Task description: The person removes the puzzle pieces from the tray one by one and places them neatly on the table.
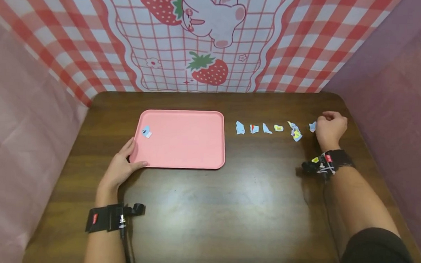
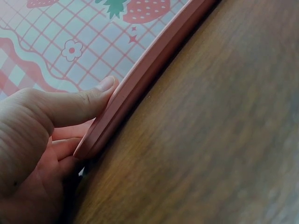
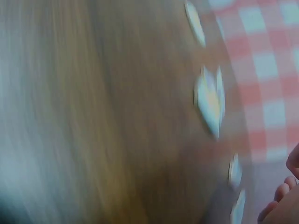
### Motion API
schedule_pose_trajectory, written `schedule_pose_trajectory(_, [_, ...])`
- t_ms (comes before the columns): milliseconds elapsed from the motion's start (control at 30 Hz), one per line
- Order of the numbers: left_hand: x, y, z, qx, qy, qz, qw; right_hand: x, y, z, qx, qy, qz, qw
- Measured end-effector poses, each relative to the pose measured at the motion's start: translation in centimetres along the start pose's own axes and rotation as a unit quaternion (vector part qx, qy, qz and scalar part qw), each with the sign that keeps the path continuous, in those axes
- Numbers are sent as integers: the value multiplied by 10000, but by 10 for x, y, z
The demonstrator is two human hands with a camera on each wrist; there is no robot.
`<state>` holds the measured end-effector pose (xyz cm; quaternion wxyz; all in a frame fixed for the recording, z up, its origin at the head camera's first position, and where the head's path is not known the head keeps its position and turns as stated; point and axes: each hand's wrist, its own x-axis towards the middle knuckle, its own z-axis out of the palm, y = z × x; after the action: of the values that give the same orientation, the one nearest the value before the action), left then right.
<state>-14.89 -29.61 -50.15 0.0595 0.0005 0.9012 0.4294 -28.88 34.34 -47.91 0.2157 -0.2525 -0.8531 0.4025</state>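
A pink tray lies on the table, and a light blue paper scrap with a dark mark sits inside it. My left hand grips the tray's lower left corner; in the left wrist view the thumb presses on the rim. At the right end of a row of torn paper scraps is my right hand, its fingers curled, beside a blue scrap. Its fingertips show at the edge of the blurred right wrist view. Whether they pinch anything is hidden.
Between tray and right hand lie several scraps: a blue one, one with red, a narrow one, one with yellow and a larger multicoloured one. A checked strawberry cloth hangs behind the brown table.
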Motion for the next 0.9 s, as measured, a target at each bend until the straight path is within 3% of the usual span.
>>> schedule_pose_trajectory(167, [2, -1, -2, -83, 39, 79, 9999, -26, -36, 27, 318, -172, -588, 9976])
schedule_pose_trajectory(400, [4, -2, -1, -1, -28, 134, 9999, -68, -78, 63, 697, -576, -1327, 9870])
schedule_pose_trajectory(567, [3, -1, 1, -73, -58, 66, 9999, -95, -101, 83, 1084, -908, -1502, 9785])
schedule_pose_trajectory(900, [4, -2, 1, -83, -15, 91, 9999, -136, -139, 116, 1492, -1443, -1426, 9678])
